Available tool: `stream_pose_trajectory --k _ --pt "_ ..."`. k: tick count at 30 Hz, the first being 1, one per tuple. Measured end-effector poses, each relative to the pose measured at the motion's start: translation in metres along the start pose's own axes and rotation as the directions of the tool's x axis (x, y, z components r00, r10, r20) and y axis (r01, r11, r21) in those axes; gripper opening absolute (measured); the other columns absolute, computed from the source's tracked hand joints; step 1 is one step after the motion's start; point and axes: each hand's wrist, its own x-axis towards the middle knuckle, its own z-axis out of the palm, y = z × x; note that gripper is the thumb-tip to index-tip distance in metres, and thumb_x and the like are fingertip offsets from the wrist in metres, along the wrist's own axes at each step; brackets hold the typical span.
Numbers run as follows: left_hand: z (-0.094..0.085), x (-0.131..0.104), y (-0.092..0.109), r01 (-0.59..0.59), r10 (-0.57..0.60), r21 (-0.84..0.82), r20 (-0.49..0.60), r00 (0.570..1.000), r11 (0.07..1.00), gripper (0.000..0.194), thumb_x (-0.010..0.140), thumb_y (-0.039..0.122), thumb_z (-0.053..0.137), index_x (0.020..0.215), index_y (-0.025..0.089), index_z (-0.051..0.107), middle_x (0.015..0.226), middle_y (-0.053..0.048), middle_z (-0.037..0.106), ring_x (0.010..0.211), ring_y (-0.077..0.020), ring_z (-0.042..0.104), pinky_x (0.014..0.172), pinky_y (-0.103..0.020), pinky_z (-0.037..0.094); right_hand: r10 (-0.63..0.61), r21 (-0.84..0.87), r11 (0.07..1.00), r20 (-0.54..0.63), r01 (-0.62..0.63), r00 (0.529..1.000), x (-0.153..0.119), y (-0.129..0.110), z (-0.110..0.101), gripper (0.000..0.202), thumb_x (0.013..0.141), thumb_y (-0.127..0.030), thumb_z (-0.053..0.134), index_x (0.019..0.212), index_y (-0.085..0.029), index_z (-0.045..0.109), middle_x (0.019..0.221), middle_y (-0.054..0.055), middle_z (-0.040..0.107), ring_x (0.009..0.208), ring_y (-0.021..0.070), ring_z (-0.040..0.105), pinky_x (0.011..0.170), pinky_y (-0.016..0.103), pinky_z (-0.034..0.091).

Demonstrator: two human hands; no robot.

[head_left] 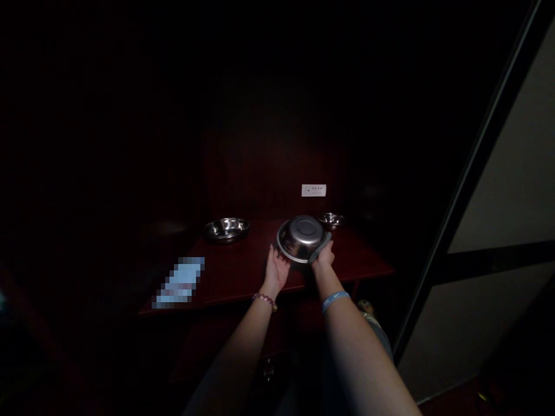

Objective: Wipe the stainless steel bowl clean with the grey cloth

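Observation:
A shiny metal bowl (306, 240) is raised over the dark red desk, tilted so that its base faces me. My left hand (276, 270) supports it at the lower left rim, thumb apart and fingertips partly hidden behind the rim. At the right side of the bowl, my right hand (324, 257) is closed on a grey cloth (321, 247) pressed against the rim. Behind the bowl, to the right, a smaller metal bowl (333, 221) stands on the desk. Farther left sits a wide, shallow metal bowl (227, 230).
The dark red desk (243, 271) has its front edge just ahead of my arms. A pixelated light blue item (180, 283) lies at its left front. On the back panel is a white power socket (313, 190). A framed sliding panel (498, 173) rises at right. Surroundings are very dark.

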Motion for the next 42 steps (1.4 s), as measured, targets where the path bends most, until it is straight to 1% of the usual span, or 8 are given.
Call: stream_pose_trajectory --k 5,9,14,19,24,32,38,42 --pt "-0.003 0.003 -0.009 0.059 -0.082 0.179 0.12 0.989 0.982 0.04 0.107 0.043 0.045 0.123 0.016 0.069 0.123 -0.019 0.074 0.12 -0.0273 0.07 0.113 -0.045 0.049 0.119 0.154 0.983 -0.133 -0.099 0.984 -0.006 -0.003 0.005 0.057 0.104 -0.049 0.036 0.125 -0.007 0.07 0.116 0.017 0.077 0.109 0.0224 0.075 0.088 0.029 0.062" --pt "-0.005 0.005 -0.013 0.029 -0.046 0.141 0.118 0.992 0.99 0.035 0.106 0.036 0.048 0.122 0.014 0.07 0.129 -0.02 0.072 0.127 -0.0276 0.066 0.114 -0.044 0.049 0.15 0.12 0.984 -0.132 -0.135 0.98 -0.011 -0.001 0.006 0.058 0.104 -0.049 0.038 0.124 -0.006 0.07 0.114 0.018 0.077 0.11 0.0239 0.075 0.086 0.028 0.062" --pt "-0.006 0.012 -0.015 -0.043 0.042 0.068 0.016 0.999 0.997 0.032 0.108 0.03 0.044 0.119 0.015 0.071 0.127 -0.014 0.074 0.123 -0.0211 0.068 0.114 -0.038 0.048 0.167 0.1 0.983 -0.111 -0.157 0.98 -0.015 0.003 0.006 0.056 0.103 -0.047 0.043 0.12 -0.002 0.072 0.106 0.019 0.079 0.102 0.0241 0.076 0.08 0.027 0.062" --pt "-0.006 0.021 -0.018 -0.165 0.167 0.022 -0.154 0.974 0.986 0.029 0.108 0.026 0.046 0.108 0.016 0.073 0.12 -0.011 0.078 0.119 -0.0173 0.07 0.113 -0.034 0.048 0.022 -0.021 1.0 -0.038 -0.022 0.999 -0.007 -0.001 0.004 0.052 0.099 -0.047 0.051 0.112 -0.003 0.076 0.092 0.015 0.08 0.092 0.023 0.076 0.076 0.025 0.059" --pt "-0.009 0.027 -0.019 -0.148 0.161 0.069 -0.26 0.952 0.987 0.031 0.107 0.03 0.05 0.095 0.015 0.074 0.116 -0.012 0.079 0.112 -0.0193 0.074 0.11 -0.037 0.051 -0.062 -0.183 0.98 0.06 0.072 0.996 0.01 -0.012 -0.008 0.049 0.095 -0.049 0.059 0.099 -0.005 0.08 0.085 0.015 0.08 0.088 0.024 0.075 0.073 0.025 0.055" --pt "-0.008 0.024 -0.018 -0.1 0.105 0.044 -0.142 0.984 0.994 0.029 0.106 0.029 0.052 0.104 0.014 0.076 0.122 -0.011 0.078 0.123 -0.0197 0.069 0.115 -0.035 0.046 0.0 -0.153 0.988 0.154 0.023 0.988 0.022 -0.024 -0.02 0.05 0.094 -0.049 0.061 0.106 -0.003 0.078 0.094 0.016 0.08 0.087 0.023 0.075 0.07 0.025 0.055" --pt "-0.005 0.015 -0.013 -0.061 0.062 0.041 -0.018 0.998 0.997 0.035 0.107 0.033 0.047 0.12 0.015 0.074 0.134 -0.011 0.073 0.133 -0.0201 0.063 0.118 -0.035 0.043 0.03 -0.102 0.995 0.083 -0.022 0.996 0.012 -0.024 -0.017 0.048 0.098 -0.049 0.055 0.104 -0.006 0.077 0.106 0.018 0.079 0.096 0.0234 0.076 0.073 0.024 0.057" --pt "-0.006 0.009 -0.012 0.007 -0.014 0.161 0.043 0.999 0.987 0.032 0.105 0.036 0.053 0.119 0.016 0.073 0.125 -0.014 0.076 0.12 -0.0243 0.071 0.112 -0.042 0.05 0.026 -0.051 0.998 -0.027 -0.028 0.999 0.011 -0.019 -0.013 0.049 0.1 -0.049 0.049 0.105 -0.009 0.076 0.105 0.017 0.079 0.1 0.0231 0.077 0.08 0.025 0.058"
